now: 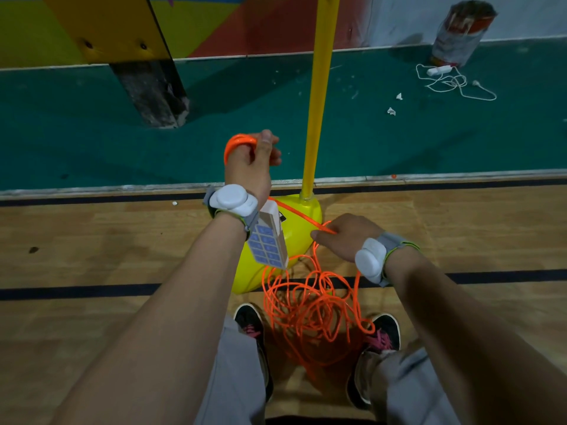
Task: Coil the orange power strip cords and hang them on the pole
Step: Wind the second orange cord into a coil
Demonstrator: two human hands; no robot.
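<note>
Coiling step: left hand [253, 159] closed on a few orange cord [310, 305] loops, right hand [340, 237] apparently pinching the taut strand above the floor tangle; feed evenly, keeping loops equal.

Indoor court edge, dim lighting.
A wooden floor [92, 240] with black lines [76, 291] is seen in the near part; beyond a pale worn border strip [445, 176], a green floor [76, 133] extends to the wall [276, 23], which is painted in yellow, orange and red fields, whitish at the right. A yellow panel [104, 26] on a dark scuffed post [150, 93] stands at the left. A wrapped can [460, 32], a white power strip with loose cord [451, 79] and paper scraps [391, 111] are noted on the green floor.
</note>
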